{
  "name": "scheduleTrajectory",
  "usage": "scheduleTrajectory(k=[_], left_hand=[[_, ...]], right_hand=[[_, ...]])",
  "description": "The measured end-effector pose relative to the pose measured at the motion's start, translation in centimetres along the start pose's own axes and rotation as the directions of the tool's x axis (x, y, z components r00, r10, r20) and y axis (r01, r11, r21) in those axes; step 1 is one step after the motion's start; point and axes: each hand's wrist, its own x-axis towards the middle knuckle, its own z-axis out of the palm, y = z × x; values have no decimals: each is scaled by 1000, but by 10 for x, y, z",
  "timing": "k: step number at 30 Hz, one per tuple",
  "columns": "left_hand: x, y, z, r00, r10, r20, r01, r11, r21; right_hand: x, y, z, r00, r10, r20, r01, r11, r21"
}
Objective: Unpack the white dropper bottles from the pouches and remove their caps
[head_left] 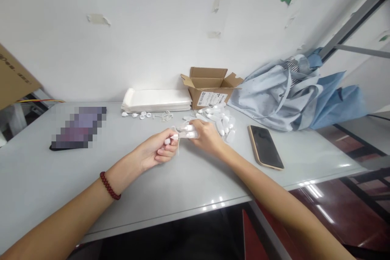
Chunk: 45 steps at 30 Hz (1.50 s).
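glossy grey table [195, 178], tape-marked white wall [170, 36]

Bright light glares off the glossy tabletop [210, 178] and red floor [335, 208].

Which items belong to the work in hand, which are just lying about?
Likely work:
- white-tipped pieces in the right hand
- white part in the left hand
- pile of similar pieces
- loose small parts

Probably just lying about:
- phone at right
- blue cloth
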Motion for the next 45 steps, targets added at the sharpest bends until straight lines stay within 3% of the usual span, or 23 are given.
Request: scheduleTrajectory(k=[4, 7, 9, 11, 13, 16, 18, 20, 25, 27, 29, 30, 31, 34, 36, 40, 42, 45], left_hand=[[-6, 6, -3, 984, 175, -18, -176, 978, -112], [-14, 11, -6, 932, 349, -102, -360, 924, -126], [-17, 13, -8, 896, 425, -127, -434, 899, -55], [-19, 12, -8, 856, 502, -122, -489, 864, 122], [-18, 7, -5, 788, 607, -103, -529, 753, 392], [-14, -3, 2, 670, 742, 11, -491, 432, 757], [-10, -9, 4, 626, 771, 113, -430, 220, 876], [-7, -14, 4, 599, 778, 189, -384, 72, 920], [-5, -20, -5, 567, 754, 332, -317, -172, 933], [-4, -23, -7, 518, 760, 392, -296, -271, 916], [-2, -26, -6, 456, 785, 420, -300, -308, 903], [-1, -28, -4, 441, 803, 400, -313, -280, 908], [-1, -30, -1, 448, 818, 361, -329, -224, 917], [0, -31, 8, 535, 816, 220, -344, -27, 938], [-2, -30, 12, 550, 818, 168, -309, 12, 951], [-6, -26, 10, 483, 858, 177, -242, -64, 968], [-8, -25, 8, 507, 830, 231, -235, -125, 964], [-9, -24, 7, 577, 776, 254, -205, -164, 965]], right_hand=[[2, 3, -2, 998, 49, -49, -48, 999, 22], [3, 3, -1, 996, 81, -26, -80, 997, 22], [3, 3, 0, 995, 94, -14, -93, 995, 38], [3, 3, 1, 994, 112, -4, -111, 992, 62], [3, 2, 2, 992, 126, 6, -126, 988, 87], [2, -1, 3, 992, 122, 28, -125, 986, 113], [0, -4, 4, 993, 107, 54, -112, 987, 117], [-1, -7, 5, 993, 84, 78, -92, 990, 104], [-3, -9, 9, 992, 55, 110, -62, 997, 56], [-3, -10, 9, 993, 41, 108, -47, 997, 55], [-3, -12, 9, 993, 29, 111, -35, 998, 50], [-3, -12, 9, 993, 27, 117, -32, 999, 41], [-3, -13, 9, 992, 27, 122, -31, 999, 28], [-3, -14, 7, 992, 32, 123, -32, 999, -9], [-3, -14, 6, 993, 43, 113, -42, 999, -13], [-1, -14, 4, 990, 78, 120, -76, 997, -19], [-1, -14, 5, 989, 81, 121, -78, 997, -28], [-2, -12, 8, 990, 75, 120, -72, 997, -31]])
